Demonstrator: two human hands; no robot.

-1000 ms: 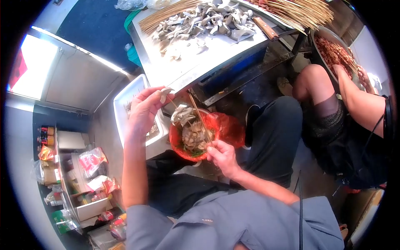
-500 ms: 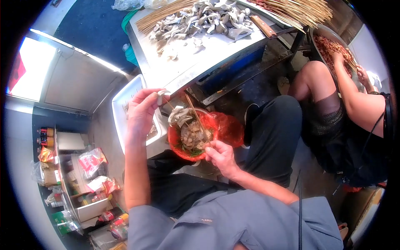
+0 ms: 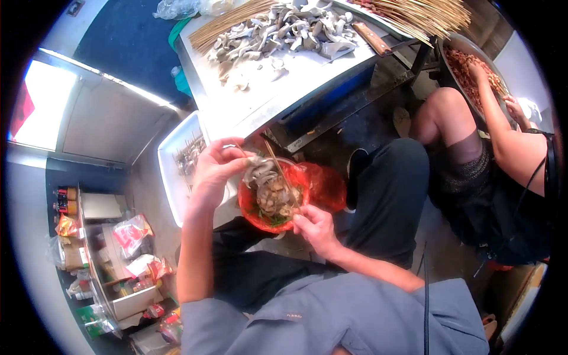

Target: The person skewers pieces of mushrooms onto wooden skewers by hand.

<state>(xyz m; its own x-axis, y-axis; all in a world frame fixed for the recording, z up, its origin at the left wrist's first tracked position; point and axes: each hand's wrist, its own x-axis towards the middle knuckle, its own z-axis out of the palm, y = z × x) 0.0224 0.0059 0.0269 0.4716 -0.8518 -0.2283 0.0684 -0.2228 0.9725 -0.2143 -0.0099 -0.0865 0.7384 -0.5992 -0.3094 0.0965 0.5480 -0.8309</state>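
My left hand (image 3: 214, 173) has come down and rightward, its thumb and fingers pinching at the threaded oyster mushrooms (image 3: 259, 172) near the frame's centre; my right hand (image 3: 318, 229), fingers curled, stays clenched around bamboo skewers (image 3: 276, 164) just below

Bright glare at a window (image 3: 50, 100) in a grey door (image 3: 97, 121), blue-and-white wall (image 3: 133, 50), cluttered shelf (image 3: 135, 303), greyish floor (image 3: 145, 186).
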